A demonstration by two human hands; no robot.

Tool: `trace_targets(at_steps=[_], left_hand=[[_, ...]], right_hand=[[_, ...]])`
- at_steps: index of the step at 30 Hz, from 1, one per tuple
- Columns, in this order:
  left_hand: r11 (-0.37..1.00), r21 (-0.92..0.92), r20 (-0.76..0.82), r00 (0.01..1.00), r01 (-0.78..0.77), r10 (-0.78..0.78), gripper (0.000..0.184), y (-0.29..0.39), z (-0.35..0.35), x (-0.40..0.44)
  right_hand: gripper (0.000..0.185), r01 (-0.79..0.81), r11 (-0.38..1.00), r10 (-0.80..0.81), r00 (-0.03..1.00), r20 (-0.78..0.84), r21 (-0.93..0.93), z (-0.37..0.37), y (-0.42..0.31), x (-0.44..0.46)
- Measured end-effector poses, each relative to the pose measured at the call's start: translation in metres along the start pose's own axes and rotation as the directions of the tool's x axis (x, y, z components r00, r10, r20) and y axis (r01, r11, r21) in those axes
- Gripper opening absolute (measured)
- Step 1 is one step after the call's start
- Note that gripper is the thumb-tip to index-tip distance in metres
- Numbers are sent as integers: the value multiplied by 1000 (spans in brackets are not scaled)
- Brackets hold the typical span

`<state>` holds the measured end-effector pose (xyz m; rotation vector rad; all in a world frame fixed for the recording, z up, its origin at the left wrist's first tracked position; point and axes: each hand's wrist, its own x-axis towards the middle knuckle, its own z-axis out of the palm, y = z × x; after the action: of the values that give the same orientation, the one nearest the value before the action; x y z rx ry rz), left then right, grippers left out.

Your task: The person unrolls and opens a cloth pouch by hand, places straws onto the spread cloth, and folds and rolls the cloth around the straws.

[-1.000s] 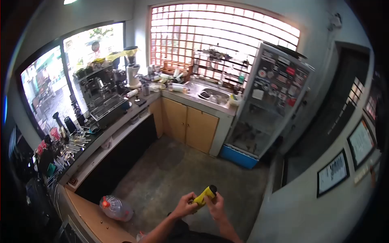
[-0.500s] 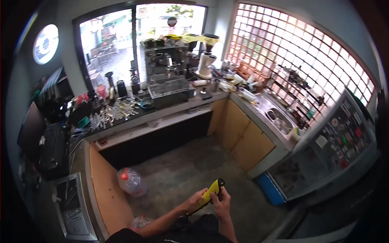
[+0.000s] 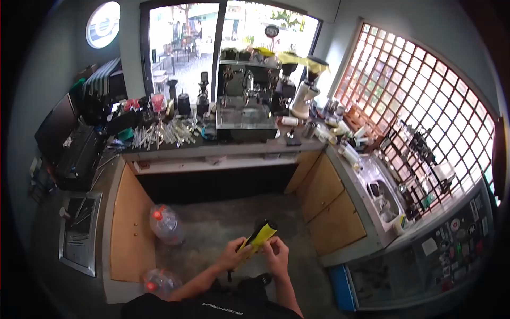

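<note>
A long yellow-and-black object (image 3: 262,234) that looks like a folded compact umbrella slants up and away in front of my body. Its black far end points toward the floor beyond. My left hand (image 3: 232,254) is wrapped round its lower part. On the right side, my right hand (image 3: 277,257) has its fingers pinched against the yellow edge. A short dark piece hangs below my left wrist. The fingertips are partly hidden by the object.
Two large clear bottles with orange caps, one farther off (image 3: 166,226) and one nearer (image 3: 159,282), stand left. An espresso machine (image 3: 247,119) and a heap of utensils (image 3: 164,134) crowd the back counter. A sink (image 3: 393,204) and a blue box (image 3: 341,287) are right.
My view has turned left. The object has rolled in my hands, showing more black on its left side. My right hand has shifted from its upper end down to its right edge.
</note>
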<state>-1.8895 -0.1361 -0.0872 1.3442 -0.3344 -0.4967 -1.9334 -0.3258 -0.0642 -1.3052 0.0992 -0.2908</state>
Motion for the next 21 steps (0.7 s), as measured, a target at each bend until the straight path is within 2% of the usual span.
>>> trace_targets(at_steps=[2, 4, 5, 7, 10, 11, 12, 13, 16, 17, 20, 21], left_hand=[[999, 6, -46, 998, -39, 40, 23, -12, 32, 29], [997, 25, -149, 986, -71, 74, 28, -39, 59, 66], [997, 35, -131, 989, -71, 75, 28, -52, 71, 85], [994, -100, -129, 990, 46, -58, 32, -74, 96, 117], [998, -63, -51, 998, 32, -35, 35, -82, 150, 157], [970, -210, -52, 990, 120, -133, 29, -44, 180, 154], [927, -339, -1, 985, 161, -172, 27, -64, 194, 170], [864, -459, 49, 977, 207, -208, 26, -87, 205, 182], [788, -550, 154, 961, 276, -230, 26, -71, 245, 193], [721, -609, 202, 944, 330, -261, 14, -62, 255, 195], [703, -589, 244, 917, 398, -315, 17, -54, 272, 199], [727, -571, 205, 924, 381, -323, 18, -49, 277, 200]], right_hand=[[13, -69, 992, 73, 997, 36, -104, -28, -11, 14], [15, -88, 991, 91, 995, 26, -102, -59, -23, 25], [19, -96, 984, 101, 995, 22, -149, -75, -26, 29], [24, -110, 977, 110, 994, -10, -181, -107, -28, 33], [36, -16, 976, -19, 987, -158, -218, -151, -28, 38], [37, -8, 977, -40, 975, -217, -214, -164, -31, 40], [38, -23, 974, -36, 967, -254, -224, -180, -29, 40], [37, -20, 971, -52, 954, -294, -237, -195, -32, 41], [31, -26, 923, -127, 922, -367, -385, -234, -44, 48], [29, 5, 911, -169, 917, -361, -413, -244, -49, 50], [18, -16, 918, -143, 919, -368, -396, -251, -67, 50], [15, -13, 928, -136, 918, -372, -373, -249, -74, 51]])
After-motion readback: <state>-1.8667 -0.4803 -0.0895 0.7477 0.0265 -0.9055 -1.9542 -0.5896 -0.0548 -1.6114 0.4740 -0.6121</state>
